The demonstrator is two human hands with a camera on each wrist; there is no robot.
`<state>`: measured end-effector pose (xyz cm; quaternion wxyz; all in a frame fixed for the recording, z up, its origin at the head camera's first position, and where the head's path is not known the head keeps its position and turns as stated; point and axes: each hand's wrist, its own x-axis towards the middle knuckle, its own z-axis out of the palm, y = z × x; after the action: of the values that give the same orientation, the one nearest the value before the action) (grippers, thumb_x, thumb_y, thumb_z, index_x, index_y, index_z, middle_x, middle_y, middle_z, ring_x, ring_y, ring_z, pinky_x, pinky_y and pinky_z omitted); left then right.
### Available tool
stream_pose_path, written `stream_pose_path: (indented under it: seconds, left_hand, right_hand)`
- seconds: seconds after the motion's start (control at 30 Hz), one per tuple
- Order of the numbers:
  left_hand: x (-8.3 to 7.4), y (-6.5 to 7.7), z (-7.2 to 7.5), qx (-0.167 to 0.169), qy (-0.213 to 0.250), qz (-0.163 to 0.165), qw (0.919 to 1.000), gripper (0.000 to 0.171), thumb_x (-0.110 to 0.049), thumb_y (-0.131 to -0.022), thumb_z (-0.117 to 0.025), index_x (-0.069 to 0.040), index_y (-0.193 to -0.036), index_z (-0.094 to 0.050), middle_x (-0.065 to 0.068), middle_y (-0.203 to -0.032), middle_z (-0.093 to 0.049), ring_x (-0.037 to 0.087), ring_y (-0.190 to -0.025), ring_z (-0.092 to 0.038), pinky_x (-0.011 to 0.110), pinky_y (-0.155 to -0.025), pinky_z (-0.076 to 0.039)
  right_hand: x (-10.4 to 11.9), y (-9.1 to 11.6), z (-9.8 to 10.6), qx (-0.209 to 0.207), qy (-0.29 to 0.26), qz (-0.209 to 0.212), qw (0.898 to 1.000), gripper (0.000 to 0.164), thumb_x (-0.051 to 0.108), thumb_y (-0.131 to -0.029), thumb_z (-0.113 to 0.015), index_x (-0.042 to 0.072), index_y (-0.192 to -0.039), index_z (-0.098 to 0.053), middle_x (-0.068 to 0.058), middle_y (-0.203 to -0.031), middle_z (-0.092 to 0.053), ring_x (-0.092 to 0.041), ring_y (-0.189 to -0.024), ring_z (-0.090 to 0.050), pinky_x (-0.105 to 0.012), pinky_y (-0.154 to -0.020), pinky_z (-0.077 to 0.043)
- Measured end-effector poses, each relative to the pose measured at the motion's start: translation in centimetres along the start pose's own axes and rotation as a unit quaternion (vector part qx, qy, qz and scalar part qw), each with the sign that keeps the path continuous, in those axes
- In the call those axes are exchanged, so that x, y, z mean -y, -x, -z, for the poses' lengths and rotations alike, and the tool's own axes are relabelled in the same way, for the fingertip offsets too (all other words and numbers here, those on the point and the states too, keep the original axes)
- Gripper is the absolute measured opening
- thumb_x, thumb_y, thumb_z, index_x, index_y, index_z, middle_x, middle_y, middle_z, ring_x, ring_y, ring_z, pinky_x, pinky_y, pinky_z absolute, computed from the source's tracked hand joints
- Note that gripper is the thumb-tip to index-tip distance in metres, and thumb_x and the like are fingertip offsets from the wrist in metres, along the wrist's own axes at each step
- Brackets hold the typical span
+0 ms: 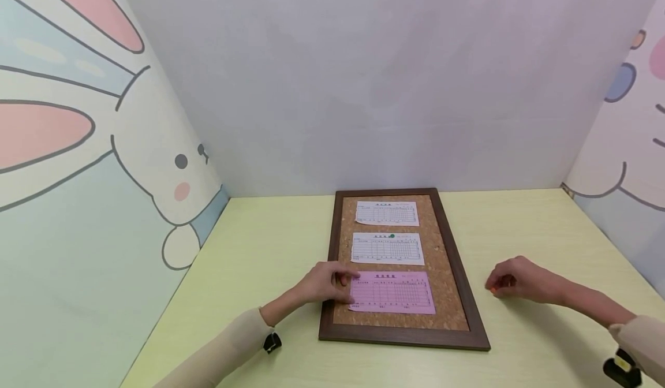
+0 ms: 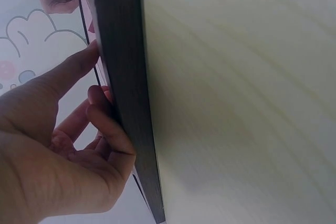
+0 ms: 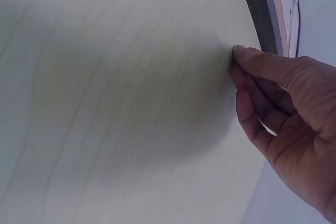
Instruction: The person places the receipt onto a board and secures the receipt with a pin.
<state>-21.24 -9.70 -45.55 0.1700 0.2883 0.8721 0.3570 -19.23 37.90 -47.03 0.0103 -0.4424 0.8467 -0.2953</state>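
A pink printed slip point(image 1: 392, 293) lies on the lower part of a cork board point(image 1: 452, 301) with a dark brown frame. My left hand point(image 1: 326, 283) reaches over the frame's left side, its thumb and a finger pressing at the slip's left corners. In the left wrist view, the other fingers of the left hand point(image 2: 79, 145) bend beside the dark frame point(image 2: 126, 77). To the right of the board, my right hand point(image 1: 525, 281) pinches a small orange pushpin point(image 1: 493, 290) low over the table. The right hand point(image 3: 294, 103) hides that pin in the right wrist view.
Two white printed slips lie higher on the cork: a middle slip point(image 1: 387, 250) with a green pushpin point(image 1: 392, 236) at its top, and an upper slip point(image 1: 387, 215). The board lies on a pale yellow table point(image 1: 280, 232). A grey wall point(image 1: 384, 88) stands behind it.
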Motion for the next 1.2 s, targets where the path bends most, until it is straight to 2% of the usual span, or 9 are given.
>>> stream_pose_path:
  seconds: [0.07,0.43,0.6,0.8,1.0,1.2]
  left_hand:
    - [0.0,0.0,0.0,0.000,0.000,0.004,1.0000,0.046,-0.012,-0.079,-0.088,-0.009,-0.123,-0.074,0.002,-0.086,-0.062,0.007,-0.074,-0.047,0.017,-0.062,-0.037]
    - [-0.1,0.1,0.0,-0.003,0.003,-0.006,1.0000,0.046,-0.013,-0.079,-0.089,-0.005,-0.122,-0.074,0.008,-0.087,-0.064,0.008,-0.072,-0.047,0.018,-0.061,-0.037]
    - [-0.1,0.1,0.0,-0.002,0.006,-0.008,0.9999,0.047,-0.013,-0.078,-0.089,-0.004,-0.121,-0.074,0.008,-0.088,-0.064,0.007,-0.072,-0.047,0.018,-0.061,-0.037]
    - [0.0,0.1,0.1,-0.004,0.008,-0.011,0.9999,0.047,-0.013,-0.078,-0.089,-0.005,-0.122,-0.074,0.009,-0.088,-0.065,0.007,-0.072,-0.048,0.017,-0.061,-0.037]
    - [-0.1,0.1,0.1,-0.003,0.011,-0.006,0.9999,0.046,-0.012,-0.078,-0.089,-0.005,-0.121,-0.074,0.008,-0.087,-0.064,0.009,-0.074,-0.049,0.018,-0.061,-0.037]
    - [-0.1,0.0,0.0,-0.003,0.009,-0.002,1.0000,0.046,-0.010,-0.078,-0.089,-0.004,-0.121,-0.074,0.008,-0.086,-0.063,0.012,-0.076,-0.049,0.019,-0.062,-0.037]
  right_hand:
    - [0.1,-0.1,0.1,-0.001,-0.003,-0.007,1.000,0.017,-0.002,-0.080,-0.082,0.009,-0.092,-0.076,0.003,-0.084,-0.074,0.009,-0.078,-0.059,-0.015,-0.059,-0.048]
    - [0.4,-0.4,0.4,-0.017,-0.023,-0.043,0.999,0.014,-0.004,-0.083,-0.079,0.005,-0.094,-0.077,-0.002,-0.086,-0.077,0.009,-0.083,-0.064,-0.013,-0.064,-0.051]
    - [0.3,-0.3,0.1,-0.018,-0.032,-0.045,0.998,0.013,-0.003,-0.083,-0.079,0.005,-0.093,-0.078,-0.002,-0.087,-0.078,0.009,-0.083,-0.064,-0.012,-0.064,-0.051]
    - [0.2,-0.6,0.2,-0.025,-0.015,-0.045,0.999,0.014,-0.003,-0.083,-0.079,0.007,-0.094,-0.078,0.000,-0.087,-0.078,0.009,-0.082,-0.064,-0.013,-0.063,-0.050]
    - [0.7,-1.1,0.8,-0.036,-0.049,-0.078,0.995,0.010,-0.003,-0.087,-0.075,0.002,-0.097,-0.077,-0.002,-0.088,-0.078,0.008,-0.079,-0.066,-0.016,-0.062,-0.052]
    - [1.6,-2.0,1.5,-0.062,-0.093,-0.131,0.985,0.013,0.000,-0.093,-0.071,-0.005,-0.104,-0.075,-0.003,-0.092,-0.079,-0.001,-0.078,-0.071,-0.019,-0.066,-0.056]
